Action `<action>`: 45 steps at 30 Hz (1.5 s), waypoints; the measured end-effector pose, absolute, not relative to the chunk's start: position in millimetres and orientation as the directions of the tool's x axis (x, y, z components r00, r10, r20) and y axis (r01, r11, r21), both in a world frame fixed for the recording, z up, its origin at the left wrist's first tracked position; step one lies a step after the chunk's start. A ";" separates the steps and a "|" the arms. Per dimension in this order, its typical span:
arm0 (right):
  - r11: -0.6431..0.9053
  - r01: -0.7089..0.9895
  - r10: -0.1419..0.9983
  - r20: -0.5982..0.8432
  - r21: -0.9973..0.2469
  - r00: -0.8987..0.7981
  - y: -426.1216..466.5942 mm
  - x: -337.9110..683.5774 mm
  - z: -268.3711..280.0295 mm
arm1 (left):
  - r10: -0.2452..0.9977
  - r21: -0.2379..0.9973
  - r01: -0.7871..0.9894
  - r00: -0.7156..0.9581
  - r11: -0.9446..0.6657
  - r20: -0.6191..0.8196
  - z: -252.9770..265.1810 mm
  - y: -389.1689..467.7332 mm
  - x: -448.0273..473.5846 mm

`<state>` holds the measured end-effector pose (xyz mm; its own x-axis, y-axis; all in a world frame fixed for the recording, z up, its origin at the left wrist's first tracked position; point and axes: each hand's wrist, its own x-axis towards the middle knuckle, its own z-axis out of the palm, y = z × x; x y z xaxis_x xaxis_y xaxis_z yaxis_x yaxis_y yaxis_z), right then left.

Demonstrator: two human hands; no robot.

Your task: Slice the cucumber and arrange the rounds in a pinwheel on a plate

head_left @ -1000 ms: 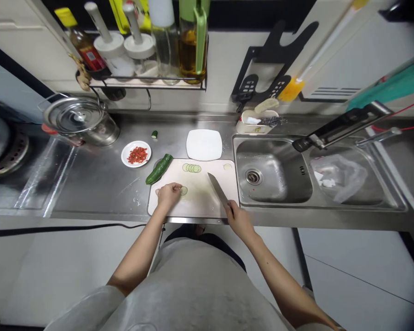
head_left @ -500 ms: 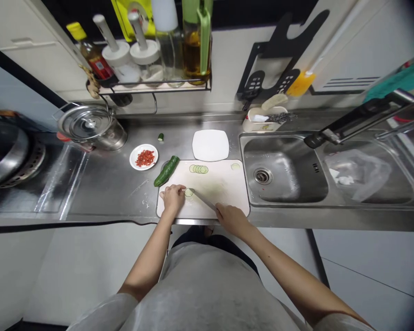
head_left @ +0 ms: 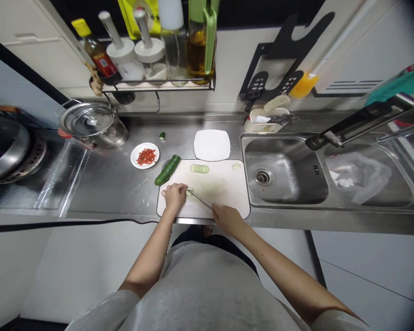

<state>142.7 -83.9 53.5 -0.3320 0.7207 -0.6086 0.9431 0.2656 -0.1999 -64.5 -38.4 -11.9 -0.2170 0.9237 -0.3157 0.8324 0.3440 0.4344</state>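
On the white cutting board (head_left: 232, 197), my left hand (head_left: 174, 196) has its fingers bunched together at the left edge of a single cucumber slice (head_left: 189, 192), steadying it. My right hand (head_left: 229, 219) grips a knife (head_left: 202, 199) by its handle, with the blade pointing left and its tip at that slice. A row of overlapping cucumber slices (head_left: 199, 168) lies farther up the board. One more pale slice (head_left: 236, 167) rests near the top right corner. Across the board's upper left corner lies a larger piece of green cucumber (head_left: 168, 170).
Behind the board stands a white square plate (head_left: 211, 145). A small plate (head_left: 134, 158) of chopped red pieces and a cucumber end (head_left: 162, 136) are at left, near a lidded steel pot (head_left: 112, 133). The sink (head_left: 290, 184) adjoins the board's right side; a bottle rack (head_left: 165, 86) hangs above.
The knife has turned from its broad side to nearly edge-on, its tip still at the slice. My right hand has shifted slightly left; my left hand stays at the slice.
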 end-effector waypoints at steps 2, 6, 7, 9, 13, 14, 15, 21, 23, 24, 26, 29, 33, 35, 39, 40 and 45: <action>0.274 0.942 0.725 -0.601 -0.193 -0.335 -83.9 141.9 52.9 | 0.925 0.437 0.831 -0.219 0.344 -0.312 -12.5 -38.4 -64.7; 0.277 0.940 0.727 -0.597 -0.197 -0.339 -84.0 142.3 50.6 | 0.922 0.430 0.834 -0.218 0.347 -0.321 -12.1 -37.9 -64.2; 0.277 0.940 0.728 -0.595 -0.198 -0.340 -83.9 142.4 50.4 | 0.921 0.428 0.835 -0.216 0.346 -0.323 -11.9 -37.7 -64.0; 0.278 0.940 0.729 -0.594 -0.197 -0.340 -83.8 142.2 50.9 | 0.921 0.427 0.835 -0.215 0.346 -0.325 -11.6 -37.4 -63.9; 0.277 0.944 0.724 -0.607 -0.179 -0.328 -83.0 139.9 56.0 | 0.922 0.424 0.838 -0.217 0.345 -0.321 -11.8 -37.1 -64.0; 0.276 0.945 0.721 -0.613 -0.176 -0.324 -82.7 139.2 57.8 | 0.921 0.422 0.838 -0.217 0.345 -0.322 -11.9 -37.1 -64.0; 0.276 0.945 0.716 -0.619 -0.174 -0.323 -82.2 138.6 59.5 | 0.921 0.421 0.839 -0.216 0.345 -0.325 -12.0 -37.1 -64.0; 0.293 0.943 0.693 -0.644 -0.159 -0.324 -80.6 134.7 62.9 | 0.921 0.423 0.838 -0.215 0.345 -0.324 -12.5 -36.9 -63.7; 0.301 0.942 0.694 -0.644 -0.148 -0.323 -81.4 132.8 60.9 | 0.921 0.420 0.840 -0.216 0.344 -0.324 -12.7 -36.7 -63.6; 0.304 0.942 0.697 -0.641 -0.143 -0.322 -82.0 131.8 59.7 | 0.921 0.419 0.840 -0.216 0.344 -0.324 -12.7 -36.7 -63.6; 0.311 0.940 0.707 -0.628 -0.138 -0.326 -83.3 130.0 57.7 | 0.921 0.417 0.841 -0.216 0.344 -0.324 -12.6 -36.8 -63.7; 0.324 0.936 0.713 -0.616 -0.134 -0.335 -83.8 128.0 57.2 | 0.922 0.418 0.843 -0.209 0.340 -0.327 -12.2 -37.2 -63.6; 0.335 0.933 0.697 -0.632 -0.129 -0.338 -81.1 126.3 62.3 | 0.921 0.406 0.848 -0.214 0.340 -0.326 -11.8 -37.2 -63.3; 0.338 0.932 0.691 -0.639 -0.129 -0.338 -79.5 125.3 66.0 | 0.922 0.402 0.851 -0.213 0.337 -0.322 -11.8 -37.1 -63.2; 0.343 0.931 0.684 -0.647 -0.123 -0.337 -77.3 123.8 71.1 | 0.923 0.395 0.856 -0.211 0.333 -0.322 -12.1 -37.2 -63.0; 0.341 0.932 0.684 -0.648 -0.120 -0.334 -76.8 123.8 71.5 | 0.923 0.392 0.857 -0.211 0.333 -0.323 -12.2 -37.3 -62.9; 0.339 0.930 0.688 -0.637 -0.141 -0.347 -74.4 127.0 70.6 | 0.927 0.398 0.858 -0.206 0.325 -0.314 -12.2 -38.5 -62.8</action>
